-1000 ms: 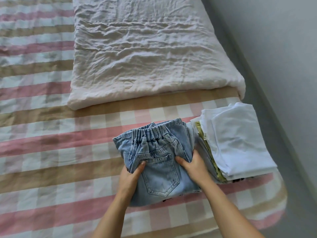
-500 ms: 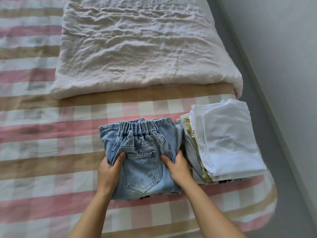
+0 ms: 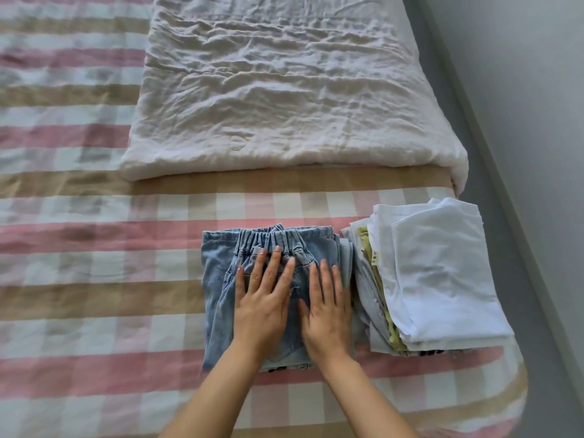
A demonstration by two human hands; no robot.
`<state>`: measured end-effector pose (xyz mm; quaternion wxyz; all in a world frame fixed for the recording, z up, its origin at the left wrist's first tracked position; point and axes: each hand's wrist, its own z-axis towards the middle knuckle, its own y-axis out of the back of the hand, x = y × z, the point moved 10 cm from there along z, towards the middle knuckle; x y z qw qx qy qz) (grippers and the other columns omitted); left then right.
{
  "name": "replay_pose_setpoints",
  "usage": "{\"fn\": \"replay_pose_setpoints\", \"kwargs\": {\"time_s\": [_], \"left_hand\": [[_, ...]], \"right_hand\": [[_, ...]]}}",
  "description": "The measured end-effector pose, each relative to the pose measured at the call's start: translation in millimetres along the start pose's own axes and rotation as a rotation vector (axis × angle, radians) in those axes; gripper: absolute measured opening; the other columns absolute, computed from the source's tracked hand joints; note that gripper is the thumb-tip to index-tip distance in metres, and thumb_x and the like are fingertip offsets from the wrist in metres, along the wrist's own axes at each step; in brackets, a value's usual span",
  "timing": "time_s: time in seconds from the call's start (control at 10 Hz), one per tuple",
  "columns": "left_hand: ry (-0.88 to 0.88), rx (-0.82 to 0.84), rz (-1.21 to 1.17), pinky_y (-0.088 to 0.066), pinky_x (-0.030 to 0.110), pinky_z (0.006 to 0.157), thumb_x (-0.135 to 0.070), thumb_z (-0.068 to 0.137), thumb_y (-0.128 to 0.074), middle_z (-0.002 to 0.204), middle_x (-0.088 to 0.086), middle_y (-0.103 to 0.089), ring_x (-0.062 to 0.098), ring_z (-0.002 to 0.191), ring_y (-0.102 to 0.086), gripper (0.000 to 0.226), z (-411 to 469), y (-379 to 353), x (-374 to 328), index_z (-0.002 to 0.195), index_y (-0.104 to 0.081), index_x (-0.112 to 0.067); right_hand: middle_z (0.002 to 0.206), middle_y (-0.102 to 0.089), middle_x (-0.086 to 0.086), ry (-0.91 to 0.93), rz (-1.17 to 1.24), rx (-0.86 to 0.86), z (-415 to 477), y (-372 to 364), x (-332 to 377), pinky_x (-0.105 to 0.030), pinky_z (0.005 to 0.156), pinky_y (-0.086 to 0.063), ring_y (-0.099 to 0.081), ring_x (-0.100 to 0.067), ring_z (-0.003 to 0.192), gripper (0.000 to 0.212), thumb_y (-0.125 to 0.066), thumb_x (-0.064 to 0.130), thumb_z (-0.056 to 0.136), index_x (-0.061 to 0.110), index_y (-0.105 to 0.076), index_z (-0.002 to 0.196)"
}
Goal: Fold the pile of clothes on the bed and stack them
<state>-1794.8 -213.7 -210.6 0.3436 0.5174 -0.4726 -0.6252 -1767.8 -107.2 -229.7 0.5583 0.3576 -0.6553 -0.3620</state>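
Note:
Folded light-blue denim shorts (image 3: pixel 218 289) with an elastic waistband lie on the checked bedsheet (image 3: pixel 94 311), on top of another folded item whose dark print shows at the front edge. My left hand (image 3: pixel 264 301) and my right hand (image 3: pixel 327 311) rest flat on the denim side by side, fingers straight and spread. Directly to the right stands a stack of folded clothes (image 3: pixel 436 279), white garments on top, with olive and grey layers showing along its left side.
A folded, wrinkled off-white quilt (image 3: pixel 284 90) covers the far part of the bed. The bed's right edge runs beside a grey floor strip (image 3: pixel 521 248) and a wall. The sheet's rounded corner is at the lower right.
Both hands let go of the denim's sides and now lie flat on top of it, pressing. The view has shifted slightly, so the clothes appear nearer the centre.

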Motion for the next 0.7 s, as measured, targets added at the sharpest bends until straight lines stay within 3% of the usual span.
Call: {"fn": "replay_pose_setpoints", "kwargs": {"time_s": [0.1, 0.3, 0.4, 0.5, 0.6, 0.7], "left_hand": [[0.032, 0.073, 0.042, -0.003, 0.046, 0.112, -0.037, 0.092, -0.027, 0.151, -0.002, -0.019, 0.006, 0.141, 0.016, 0.049, 5.2, -27.0, 4.1, 0.141, -0.03, -0.03], [0.066, 0.072, 0.051, 0.005, 0.043, 0.112, -0.039, 0.09, -0.028, 0.15, -0.003, -0.017, 0.003, 0.14, 0.018, 0.051, 9.0, -46.6, 10.2, 0.14, -0.029, -0.031], [0.078, 0.24, 0.06, 0.018, 0.04, 0.111, -0.041, 0.094, -0.022, 0.153, -0.009, 0.006, 0.005, 0.137, 0.026, 0.051, 7.3, -47.6, 9.4, 0.143, -0.009, -0.037], [0.12, 0.284, -0.013, 0.008, 0.042, 0.114, -0.034, 0.097, -0.029, 0.156, -0.008, 0.002, 0.012, 0.143, 0.013, 0.053, 4.2, -13.5, 4.2, 0.147, -0.011, -0.033], [0.22, 0.188, -0.188, -0.018, 0.038, 0.115, -0.019, 0.093, -0.044, 0.151, 0.007, -0.029, 0.022, 0.141, -0.021, 0.05, -18.6, 51.6, 1.1, 0.142, -0.033, -0.014], [0.318, 0.307, -0.328, -0.037, 0.033, 0.101, -0.012, 0.091, -0.045, 0.138, 0.006, -0.046, 0.022, 0.125, -0.044, 0.046, -67.2, 97.6, -3.0, 0.137, -0.041, -0.011]], "right_hand": [[0.151, 0.015, 0.006, -0.054, -0.072, 0.101, 9.0, -26.3, -21.9, -0.03, 0.114, 0.012, 0.012, -0.02, 0.143, 0.066, -0.034, 0.041, 0.097, 0.021, 0.01, 0.142], [0.151, 0.016, 0.005, -0.083, -0.123, 0.135, 15.2, -44.7, -33.0, -0.033, 0.114, 0.008, 0.018, -0.019, 0.14, 0.068, -0.033, 0.044, 0.096, 0.022, 0.013, 0.141], [0.15, 0.027, 0.005, -0.11, -0.186, 0.258, 15.4, -39.7, -33.8, -0.033, 0.115, 0.011, 0.026, -0.017, 0.138, 0.067, -0.022, 0.048, 0.097, 0.025, 0.029, 0.135], [0.155, 0.018, 0.003, -0.152, -0.104, 0.42, 5.9, -12.3, -21.1, -0.036, 0.116, -0.005, 0.01, -0.018, 0.144, 0.066, -0.027, 0.045, 0.098, 0.026, 0.017, 0.144], [0.154, -0.021, -0.002, -0.147, 0.125, 0.442, -13.0, 52.2, 5.4, -0.033, 0.108, -0.029, -0.025, -0.018, 0.139, 0.053, -0.039, 0.035, 0.097, 0.019, -0.024, 0.146], [0.12, -0.06, 0.002, -0.108, 0.323, 0.434, -50.0, 125.9, 24.9, -0.027, 0.09, -0.043, -0.055, -0.014, 0.111, 0.034, -0.048, 0.029, 0.095, 0.018, -0.052, 0.127]]}}
